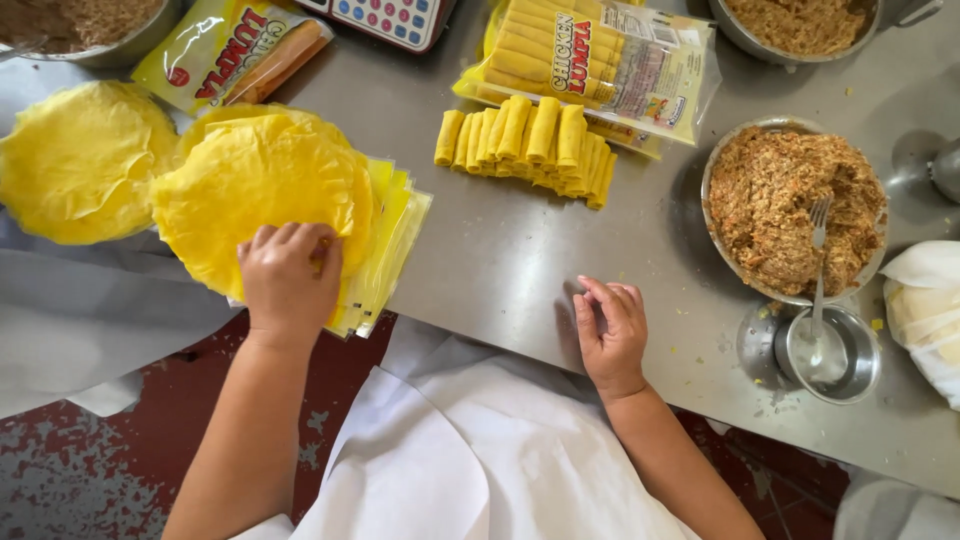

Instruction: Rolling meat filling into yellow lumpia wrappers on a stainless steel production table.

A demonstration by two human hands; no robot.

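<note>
My left hand [288, 275] rests palm down on a stack of round yellow wrappers [255, 185], fingers curled at the top sheet's near edge. The stack lies on square yellow sheets [392, 225] at the steel table's front edge. My right hand [610, 330] lies on the bare table [500, 260], fingers together and slightly bent, holding nothing. Several rolled yellow spring rolls [525, 140] sit in a row beyond it. To the right is a metal bowl of brown minced filling [780, 205] with a fork [818, 245] standing in it.
Another pile of round wrappers [80, 160] lies at the far left. A clear packet of rolls [600, 60], a yellow packet [235, 50], a small steel cup [830, 350], more filling bowls [800, 25] and a white bag [930, 310] surround the work spot.
</note>
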